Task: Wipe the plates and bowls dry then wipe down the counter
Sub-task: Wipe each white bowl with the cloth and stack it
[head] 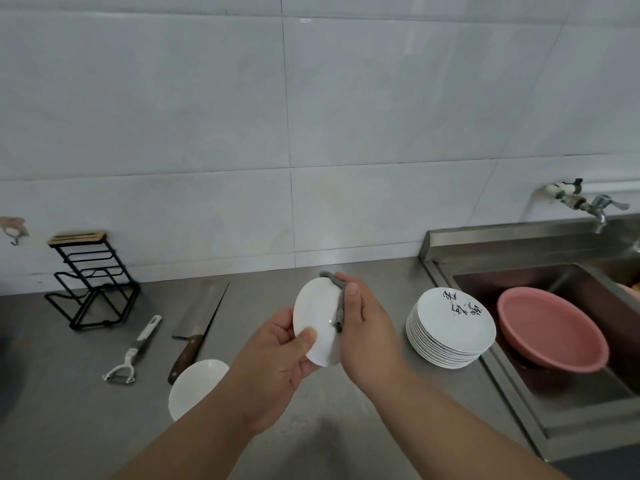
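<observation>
- Fingers (282,323) of the left hand (277,355) pinched a small white plate (317,313), held tilted above the counter (329,427).
- The right hand (367,327) curled round a grey cloth (339,306), pressing it on the plate's rim.

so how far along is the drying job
Early, it seems. Probably done: one white round dish lying alone on the grey steel counter. In hand: the left hand holds a small white plate while the right hand presses a grey cloth on its rim. Left: likely the stack of white plates with black lettering by the sink, then the counter itself.
</observation>
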Action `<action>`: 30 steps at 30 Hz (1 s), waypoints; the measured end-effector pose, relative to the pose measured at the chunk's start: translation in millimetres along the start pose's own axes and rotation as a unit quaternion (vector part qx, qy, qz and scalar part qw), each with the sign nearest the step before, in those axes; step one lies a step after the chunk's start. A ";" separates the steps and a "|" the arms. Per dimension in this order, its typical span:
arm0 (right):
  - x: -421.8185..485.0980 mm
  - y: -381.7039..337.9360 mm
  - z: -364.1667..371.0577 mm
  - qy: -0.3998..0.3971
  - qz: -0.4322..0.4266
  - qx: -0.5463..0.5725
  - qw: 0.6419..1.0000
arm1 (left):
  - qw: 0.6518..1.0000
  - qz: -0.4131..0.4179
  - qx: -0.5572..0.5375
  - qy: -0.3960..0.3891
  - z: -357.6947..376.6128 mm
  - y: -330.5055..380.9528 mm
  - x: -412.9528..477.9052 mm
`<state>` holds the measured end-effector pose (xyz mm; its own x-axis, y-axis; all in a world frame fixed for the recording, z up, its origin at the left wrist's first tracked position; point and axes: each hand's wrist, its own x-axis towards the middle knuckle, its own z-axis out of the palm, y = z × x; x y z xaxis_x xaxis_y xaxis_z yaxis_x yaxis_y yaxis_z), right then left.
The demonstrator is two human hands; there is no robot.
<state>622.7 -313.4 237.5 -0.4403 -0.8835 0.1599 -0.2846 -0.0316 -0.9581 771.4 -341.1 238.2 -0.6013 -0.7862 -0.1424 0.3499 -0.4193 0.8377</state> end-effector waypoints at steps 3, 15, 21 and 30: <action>-2.4 -1.4 -1.1 -0.069 -0.032 0.002 0.997 | 0.999 -0.012 -0.037 -0.034 -5.1 11.0 -3.1; -12.0 -1.3 28.9 -0.012 0.013 0.043 0.999 | 0.998 0.037 0.049 -0.035 -25.1 25.0 -2.1; -7.6 -1.6 18.2 -0.036 -0.078 -0.085 0.993 | 0.991 -0.069 0.066 -0.095 -51.9 54.4 12.4; -20.4 -3.1 51.8 0.091 0.048 0.025 0.994 | 0.997 -0.013 0.017 -0.073 -51.5 23.3 -0.5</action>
<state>676.7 -319.5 224.9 -0.6119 -0.7841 0.1038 -0.1929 0.0206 -0.9810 816.8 -373.9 230.6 -0.7095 -0.6992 -0.0880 0.3095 -0.4213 0.8525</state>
